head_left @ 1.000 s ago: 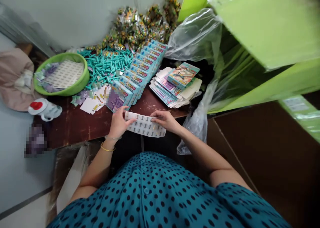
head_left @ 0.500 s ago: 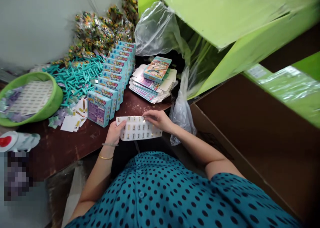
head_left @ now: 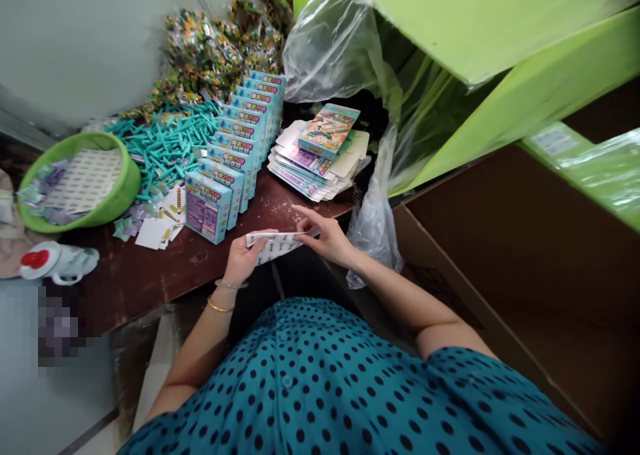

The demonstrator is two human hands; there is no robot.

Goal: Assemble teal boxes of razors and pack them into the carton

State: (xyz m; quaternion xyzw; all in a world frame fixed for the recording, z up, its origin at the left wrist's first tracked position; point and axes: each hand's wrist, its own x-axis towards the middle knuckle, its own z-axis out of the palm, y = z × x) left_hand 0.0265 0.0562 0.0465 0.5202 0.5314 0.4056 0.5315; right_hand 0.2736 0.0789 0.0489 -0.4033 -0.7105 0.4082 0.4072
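A white sticker sheet [head_left: 274, 244] printed with small labels is held at the near edge of the brown table [head_left: 150, 268], tipped almost edge-on to me. My left hand [head_left: 243, 258] grips its left end with closed fingers. My right hand [head_left: 325, 234] holds its right end, thumb and fingers on the paper, index finger stretched out. Just beyond my left hand a row of several teal boxes [head_left: 235, 155] stands upright on the table.
A green bowl [head_left: 113, 192] at left holds more sticker sheets. Teal plastic sticks [head_left: 165, 145] and packaged toys [head_left: 215, 48] are heaped at the back. Flat box blanks [head_left: 320, 162] are stacked right of the row. Plastic bag [head_left: 373, 222], green cartons and a brown carton [head_left: 525, 255] stand right. A white-and-red tool [head_left: 55, 262] lies at left.
The sheet has tilted from facing me to nearly edge-on, and both hands shifted with it. My view swung slightly back to the left.
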